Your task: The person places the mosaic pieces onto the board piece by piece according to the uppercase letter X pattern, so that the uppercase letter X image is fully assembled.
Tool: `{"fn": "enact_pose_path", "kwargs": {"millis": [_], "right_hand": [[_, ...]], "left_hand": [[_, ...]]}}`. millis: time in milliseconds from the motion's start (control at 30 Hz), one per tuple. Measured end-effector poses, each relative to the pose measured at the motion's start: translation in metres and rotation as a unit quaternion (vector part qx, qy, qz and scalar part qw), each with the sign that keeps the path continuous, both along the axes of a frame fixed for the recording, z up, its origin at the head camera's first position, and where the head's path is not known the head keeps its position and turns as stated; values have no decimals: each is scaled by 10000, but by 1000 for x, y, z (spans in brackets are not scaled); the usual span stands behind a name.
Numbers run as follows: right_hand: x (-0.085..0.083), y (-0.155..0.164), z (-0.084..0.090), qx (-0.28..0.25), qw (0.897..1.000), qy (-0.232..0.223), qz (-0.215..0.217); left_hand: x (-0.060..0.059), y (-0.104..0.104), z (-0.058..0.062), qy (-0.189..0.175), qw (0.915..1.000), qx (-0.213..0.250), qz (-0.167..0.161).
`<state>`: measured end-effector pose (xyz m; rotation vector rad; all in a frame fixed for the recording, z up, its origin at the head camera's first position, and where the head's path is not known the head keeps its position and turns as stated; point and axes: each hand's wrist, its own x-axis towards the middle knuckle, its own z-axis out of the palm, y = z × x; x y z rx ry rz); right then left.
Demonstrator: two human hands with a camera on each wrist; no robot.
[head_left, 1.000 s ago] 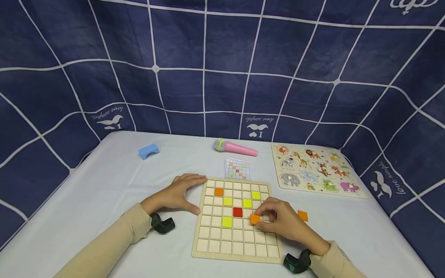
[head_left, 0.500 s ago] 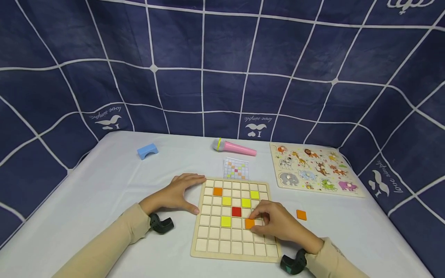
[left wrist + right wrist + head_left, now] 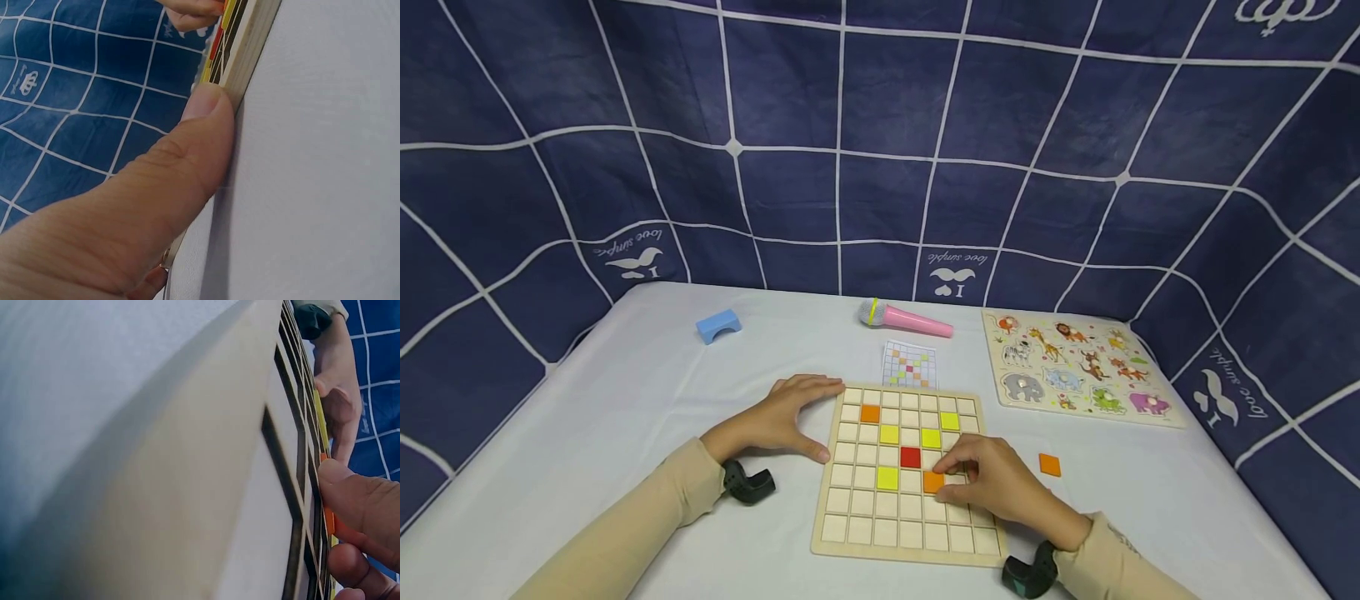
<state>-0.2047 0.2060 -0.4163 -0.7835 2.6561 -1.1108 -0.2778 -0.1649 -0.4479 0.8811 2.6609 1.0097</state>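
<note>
A wooden grid board (image 3: pixel 912 553) lies on the white cloth. My right hand (image 3: pixel 996 479) pinches an orange square tile (image 3: pixel 933 482) between thumb and fingers at a square right of a yellow tile (image 3: pixel 887 478) and below the red tile (image 3: pixel 910 457). In the right wrist view the thumb (image 3: pixel 353 490) presses against that orange tile (image 3: pixel 329 520). My left hand (image 3: pixel 771 423) spreads along the board's left side, fingertips at its upper corner. The left wrist view shows the thumb tip (image 3: pixel 209 103) right at the board's edge. Another orange tile (image 3: pixel 870 413) sits upper left in the grid.
One loose orange tile (image 3: pixel 1049 465) lies right of the board. Behind it are a coloured pattern card (image 3: pixel 910 364), a pink toy microphone (image 3: pixel 917 322), and an animal puzzle board (image 3: pixel 1078 367) at the right. A blue arch block (image 3: pixel 718 326) stands back left.
My right hand has moved slightly left and down, bringing the orange tile from above the grid to a square right of the yellow tile. The left hand keeps its place.
</note>
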Motion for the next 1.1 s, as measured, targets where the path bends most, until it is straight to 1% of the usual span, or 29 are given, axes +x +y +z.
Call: {"fn": "enact_pose_path", "kwargs": {"millis": [200, 367, 500, 667, 800, 867, 1000, 1100], "right_hand": [[0, 4, 1, -76, 9999, -104, 67], [-1, 15, 1, -384, 9988, -168, 260], [-3, 28, 2, -574, 9976, -132, 367], [-10, 50, 7, -648, 9975, -116, 264], [-17, 71, 9, -683, 9972, -6, 306], [-21, 80, 9, -706, 9971, -48, 292], [-26, 96, 8, -751, 9965, -318, 157], [-29, 106, 7, -700, 9970, -331, 51]], "left_hand": [[0, 0, 0, -4, 10000, 6, 6], [0, 1, -1, 16, 10000, 14, -10], [0, 0, -1, 41, 10000, -3, -3], [-1, 0, -1, 63, 10000, -10, -8], [-1, 0, -1, 65, 10000, -15, -3], [0, 0, 0, 62, 10000, -25, 6], [0, 0, 0, 45, 10000, -33, 6], [-1, 0, 0, 29, 10000, -20, 5]]}}
